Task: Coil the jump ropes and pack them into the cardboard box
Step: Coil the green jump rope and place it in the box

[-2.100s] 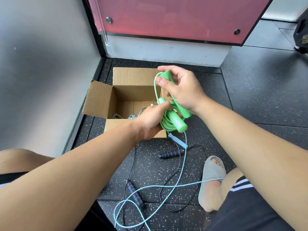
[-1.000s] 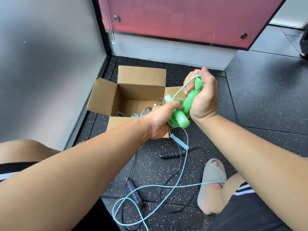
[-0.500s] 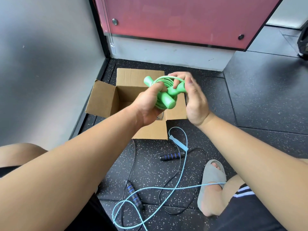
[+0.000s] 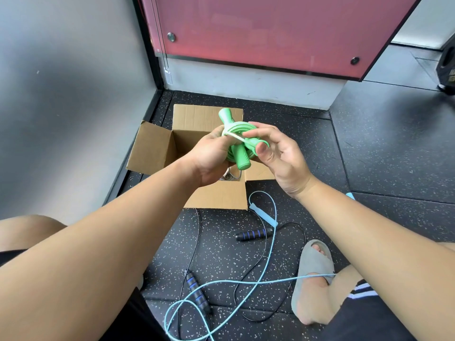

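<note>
I hold a coiled green jump rope point(image 4: 240, 153) above the open cardboard box point(image 4: 152, 151). My left hand point(image 4: 211, 158) grips the coil and its two handles from the left. My right hand point(image 4: 275, 153) pinches a loop of the green cord on the right side of the bundle. One green handle points up, the other points down toward me. On the floor lie a light blue jump rope point(image 4: 268, 244) and a black rope with blue-striped handles point(image 4: 251, 235), both uncoiled. The box's inside is mostly hidden by my hands.
The box stands in a corner between a grey wall point(image 4: 61, 94) on the left and a red panel point(image 4: 270, 33) behind. The floor is black speckled rubber matting point(image 4: 381, 143). A foot in a grey slipper point(image 4: 312, 269) rests at the lower right, on the blue cord.
The green bundle has been lifted from beside the box's near right corner to above the box. My right hand has shifted from gripping a handle to pinching a cord loop.
</note>
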